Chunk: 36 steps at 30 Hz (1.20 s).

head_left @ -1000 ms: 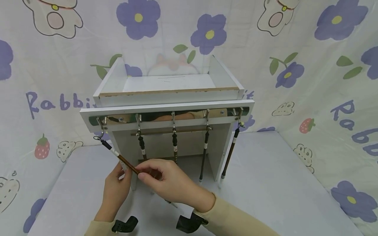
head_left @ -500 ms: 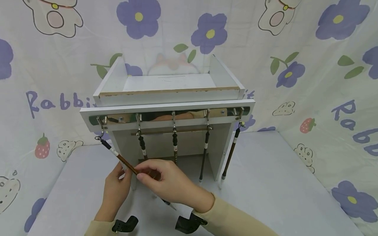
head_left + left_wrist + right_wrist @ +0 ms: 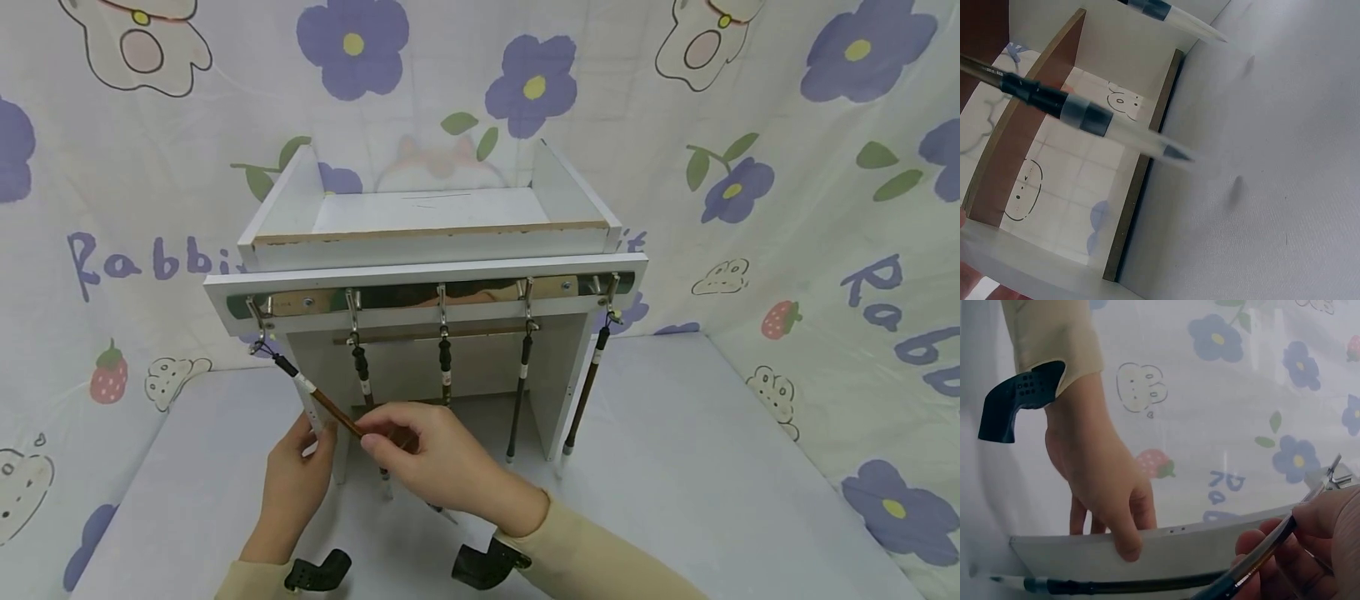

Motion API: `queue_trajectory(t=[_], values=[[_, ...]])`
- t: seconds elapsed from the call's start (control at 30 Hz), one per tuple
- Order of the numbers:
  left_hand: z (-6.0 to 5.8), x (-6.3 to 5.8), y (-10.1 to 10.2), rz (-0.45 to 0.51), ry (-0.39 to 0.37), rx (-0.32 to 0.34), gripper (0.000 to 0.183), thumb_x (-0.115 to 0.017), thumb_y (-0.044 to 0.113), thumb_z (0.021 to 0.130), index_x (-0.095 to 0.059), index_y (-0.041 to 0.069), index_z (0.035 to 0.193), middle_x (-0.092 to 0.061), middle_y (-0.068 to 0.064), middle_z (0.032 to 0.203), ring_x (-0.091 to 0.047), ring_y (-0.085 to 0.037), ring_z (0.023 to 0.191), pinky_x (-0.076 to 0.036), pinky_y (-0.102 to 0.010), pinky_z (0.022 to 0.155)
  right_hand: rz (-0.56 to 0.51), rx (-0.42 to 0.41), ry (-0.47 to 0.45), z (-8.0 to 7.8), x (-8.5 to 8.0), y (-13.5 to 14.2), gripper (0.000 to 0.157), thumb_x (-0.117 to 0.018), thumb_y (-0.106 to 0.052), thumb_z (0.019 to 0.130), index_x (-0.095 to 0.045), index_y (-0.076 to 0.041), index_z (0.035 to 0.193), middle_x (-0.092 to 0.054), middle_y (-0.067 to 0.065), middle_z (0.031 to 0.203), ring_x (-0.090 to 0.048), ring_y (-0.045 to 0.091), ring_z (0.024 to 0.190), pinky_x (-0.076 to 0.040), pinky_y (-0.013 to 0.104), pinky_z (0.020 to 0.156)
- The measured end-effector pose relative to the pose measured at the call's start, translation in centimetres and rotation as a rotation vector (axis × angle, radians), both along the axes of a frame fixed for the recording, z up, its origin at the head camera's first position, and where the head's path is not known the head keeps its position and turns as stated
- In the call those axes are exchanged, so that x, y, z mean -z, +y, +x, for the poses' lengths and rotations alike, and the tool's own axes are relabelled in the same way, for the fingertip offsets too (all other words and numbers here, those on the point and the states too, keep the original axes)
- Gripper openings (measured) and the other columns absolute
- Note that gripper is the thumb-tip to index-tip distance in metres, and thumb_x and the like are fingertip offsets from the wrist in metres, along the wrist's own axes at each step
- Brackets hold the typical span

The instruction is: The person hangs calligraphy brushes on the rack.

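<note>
My right hand (image 3: 442,462) pinches a brown-handled calligraphy brush (image 3: 333,410) between thumb and fingers. The brush slants down to the right, and its cord loop overlaps the tip of the leftmost metal hook (image 3: 260,329). My left hand (image 3: 296,479) grips the front edge of the left side panel (image 3: 1094,553) of a white rack. In the right wrist view, the thumb lies on one face of that panel and the fingers go behind it. Several other brushes hang by their loops, among them a dark brush (image 3: 519,392) and the rightmost brush (image 3: 587,387).
The white rack (image 3: 420,260) has an open tray top and a shiny hook rail (image 3: 397,295) along its front. It stands on a pale tabletop (image 3: 675,458) before a flower-printed cloth (image 3: 630,192). Capped brush tips (image 3: 1129,132) hang inside the rack's legs.
My right hand has shifted slightly right with the brush. The brush's loop has moved from below left of the leftmost hook to its tip. My left hand has stayed put.
</note>
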State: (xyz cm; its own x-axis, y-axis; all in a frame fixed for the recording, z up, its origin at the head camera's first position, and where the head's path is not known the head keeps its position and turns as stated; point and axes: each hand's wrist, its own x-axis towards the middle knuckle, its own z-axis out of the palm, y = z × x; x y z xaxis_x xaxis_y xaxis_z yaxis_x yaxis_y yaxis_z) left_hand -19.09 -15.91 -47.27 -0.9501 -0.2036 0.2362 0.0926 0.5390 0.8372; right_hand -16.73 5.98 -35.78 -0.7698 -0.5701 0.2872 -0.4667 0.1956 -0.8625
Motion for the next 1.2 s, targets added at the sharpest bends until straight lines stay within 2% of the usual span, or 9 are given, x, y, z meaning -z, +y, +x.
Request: queue_trajectory(t=[0.2, 0.37, 0.57, 0.8, 1.2], values=[[0.0, -0.1, 0.1, -0.012, -0.014, -0.006, 0.051, -0.045, 0.044, 0.101, -0.047, 0.018, 0.144, -0.051, -0.016, 0.139, -0.054, -0.039, 0.120, -0.051, -0.051, 0.087, 0.005, 0.001, 0.012, -0.5, 0.8, 0.5, 0.021, -0.059, -0.026, 0.098, -0.068, -0.018, 0.116, -0.065, -0.010, 0.103, -0.061, 0.007, 0.079, -0.055, 0.025, 0.067], [0.1, 0.0, 0.0, -0.007, -0.013, -0.001, 0.052, -0.045, 0.045, 0.101, -0.046, 0.018, 0.145, -0.051, -0.016, 0.140, -0.053, -0.039, 0.121, -0.051, -0.051, 0.088, 0.020, -0.004, 0.010, -0.6, 2.1, 1.2, 0.021, -0.062, -0.025, 0.097, -0.068, -0.017, 0.116, -0.065, -0.010, 0.101, -0.062, 0.005, 0.084, -0.055, 0.025, 0.071], [0.1, 0.1, 0.0, 0.005, -0.013, 0.013, 0.052, -0.045, 0.045, 0.101, -0.044, 0.019, 0.146, -0.050, -0.015, 0.140, -0.053, -0.038, 0.121, -0.051, -0.052, 0.087, 0.061, 0.016, 0.003, -0.3, 3.8, 2.6, 0.019, -0.063, -0.025, 0.096, -0.070, -0.017, 0.112, -0.065, -0.011, 0.100, -0.061, 0.007, 0.086, -0.055, 0.027, 0.071], [-0.1, 0.2, -0.1, 0.006, 0.004, 0.014, 0.052, -0.045, 0.044, 0.101, -0.044, 0.018, 0.146, -0.051, -0.015, 0.140, -0.053, -0.039, 0.121, -0.051, -0.051, 0.088, 0.083, 0.045, 0.061, 0.2, 5.5, 4.0, 0.018, -0.063, -0.027, 0.096, -0.070, -0.019, 0.110, -0.064, -0.013, 0.097, -0.060, 0.007, 0.085, -0.054, 0.024, 0.071], [0.0, 0.2, 0.0, 0.002, -0.008, 0.015, 0.051, -0.044, 0.044, 0.101, -0.046, 0.018, 0.144, -0.050, -0.014, 0.141, -0.052, -0.038, 0.122, -0.051, -0.050, 0.089, 0.082, 0.065, 0.113, 1.1, 7.9, 3.5, 0.021, -0.063, -0.025, 0.096, -0.069, -0.015, 0.112, -0.064, -0.011, 0.099, -0.059, 0.001, 0.086, -0.054, 0.020, 0.072]])
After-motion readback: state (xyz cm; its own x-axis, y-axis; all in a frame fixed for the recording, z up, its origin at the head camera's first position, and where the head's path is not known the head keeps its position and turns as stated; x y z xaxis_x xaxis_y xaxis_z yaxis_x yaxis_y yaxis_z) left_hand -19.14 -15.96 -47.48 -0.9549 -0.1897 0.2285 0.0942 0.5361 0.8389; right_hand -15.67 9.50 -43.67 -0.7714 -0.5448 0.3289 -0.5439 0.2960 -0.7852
